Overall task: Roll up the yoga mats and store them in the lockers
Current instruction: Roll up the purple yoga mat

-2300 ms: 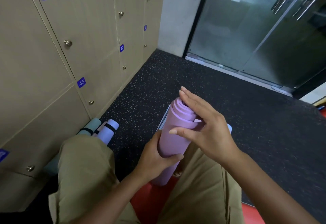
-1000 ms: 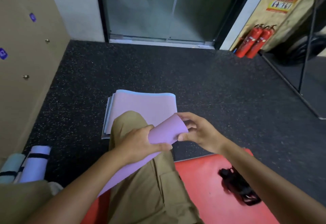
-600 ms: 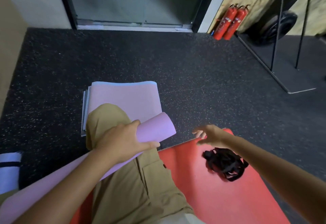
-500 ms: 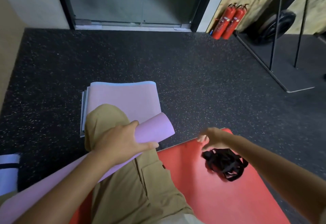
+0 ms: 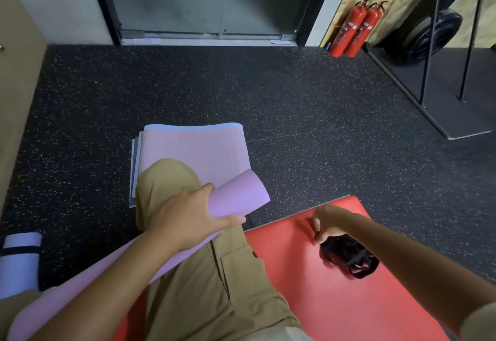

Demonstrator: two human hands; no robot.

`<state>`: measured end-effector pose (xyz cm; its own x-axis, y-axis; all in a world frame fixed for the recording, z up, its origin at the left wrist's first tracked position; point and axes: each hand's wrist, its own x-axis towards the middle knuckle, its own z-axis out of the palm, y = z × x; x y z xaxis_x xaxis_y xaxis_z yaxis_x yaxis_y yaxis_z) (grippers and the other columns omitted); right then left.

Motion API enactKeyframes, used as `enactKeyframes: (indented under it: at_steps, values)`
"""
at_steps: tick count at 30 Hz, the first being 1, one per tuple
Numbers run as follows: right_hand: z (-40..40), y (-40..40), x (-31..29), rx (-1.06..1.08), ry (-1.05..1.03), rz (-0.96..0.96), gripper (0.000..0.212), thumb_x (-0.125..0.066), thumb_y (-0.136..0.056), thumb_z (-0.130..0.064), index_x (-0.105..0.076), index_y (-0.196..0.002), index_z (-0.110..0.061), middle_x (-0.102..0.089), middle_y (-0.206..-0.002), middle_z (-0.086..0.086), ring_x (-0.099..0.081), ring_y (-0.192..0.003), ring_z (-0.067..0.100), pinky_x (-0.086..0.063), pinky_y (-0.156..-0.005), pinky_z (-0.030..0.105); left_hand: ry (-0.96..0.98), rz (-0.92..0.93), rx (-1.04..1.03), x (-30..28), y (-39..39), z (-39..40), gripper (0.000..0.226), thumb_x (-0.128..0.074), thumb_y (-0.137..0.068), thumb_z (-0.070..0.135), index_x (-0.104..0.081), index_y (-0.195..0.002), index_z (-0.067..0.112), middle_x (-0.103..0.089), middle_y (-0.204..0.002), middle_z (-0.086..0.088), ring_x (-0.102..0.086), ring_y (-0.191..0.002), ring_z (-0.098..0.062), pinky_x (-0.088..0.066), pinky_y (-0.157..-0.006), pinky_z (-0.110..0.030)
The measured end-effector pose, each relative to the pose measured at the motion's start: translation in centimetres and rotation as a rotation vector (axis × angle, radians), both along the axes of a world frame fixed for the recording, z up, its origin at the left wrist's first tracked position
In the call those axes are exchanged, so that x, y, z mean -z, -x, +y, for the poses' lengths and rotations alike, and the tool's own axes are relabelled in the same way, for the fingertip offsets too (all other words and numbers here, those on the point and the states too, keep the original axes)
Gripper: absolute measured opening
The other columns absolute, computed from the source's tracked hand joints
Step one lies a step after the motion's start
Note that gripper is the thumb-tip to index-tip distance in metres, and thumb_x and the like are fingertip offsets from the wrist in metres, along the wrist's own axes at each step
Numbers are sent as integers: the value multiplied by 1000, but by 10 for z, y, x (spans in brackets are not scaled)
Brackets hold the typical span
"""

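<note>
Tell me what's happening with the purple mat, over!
Left hand grips rolled purple mat across the knee. Right hand reaching onto black straps on red mat. Nothing blocking.

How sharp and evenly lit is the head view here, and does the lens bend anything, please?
Head view: lighting is soft and even, with faint shadows. The left hand gripping the rolled purple mat is sharp; the right hand at the black straps is slightly blurred. Wide-angle distortion tilts the fire extinguishers. The glass door looks hazy.

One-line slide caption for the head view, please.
Left hand grips rolled purple mat; right hand reaches black straps.
</note>
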<state>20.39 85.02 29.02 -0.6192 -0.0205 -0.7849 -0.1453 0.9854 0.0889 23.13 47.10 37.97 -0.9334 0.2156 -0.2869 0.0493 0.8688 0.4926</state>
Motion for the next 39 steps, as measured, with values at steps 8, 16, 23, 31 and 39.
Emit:
enactKeyframes:
  at_steps: [8, 16, 23, 31, 39]
  values:
    - [11, -1, -8, 353, 416, 29, 12, -83, -83, -21, -75, -86, -29, -76, -88, -8, -71, -82, 6, -53, -77, 19, -8, 8, -4, 2, -2, -2, 75, -51, -59, 100, -47, -86, 30, -62, -88, 11, -60, -84, -17, -51, -75, -35]
    - [8, -17, -5, 662, 472, 116, 29, -89, -77, -14, -74, -102, -15, -75, -98, 7, -72, -88, 20, -58, -74, 26, -16, 20, -14, 5, -2, -3, 78, -48, -56, 102, -47, -87, 30, -63, -88, 11, -62, -84, -18, -52, -77, -36]
    - [-5, -23, 1, 674, 298, 245, 16, -91, -76, -29, -79, -79, -19, -71, -66, -2, -59, -55, 4, -39, -46, 11, -68, -7, -45, 5, -2, -5, 80, -49, -53, 103, -51, -87, 31, -65, -84, 12, -63, -81, -13, -54, -79, -38]
    - [0, -30, -2, 870, 695, 124, 8, -67, -99, -25, -72, -101, -19, -74, -107, -2, -68, -103, 15, -51, -96, 29, -58, -9, -43, 2, -3, -5, 78, -49, -54, 102, -49, -85, 30, -64, -84, 12, -62, -80, -13, -54, -78, -37]
    - [-15, -44, -1, 1256, 1008, 131, 21, -61, -101, -19, -68, -93, 0, -71, -87, 13, -66, -76, 21, -50, -81, 34, -37, 8, -43, 4, -3, -5, 80, -47, -53, 104, -48, -86, 31, -64, -86, 13, -62, -82, -16, -54, -79, -37]
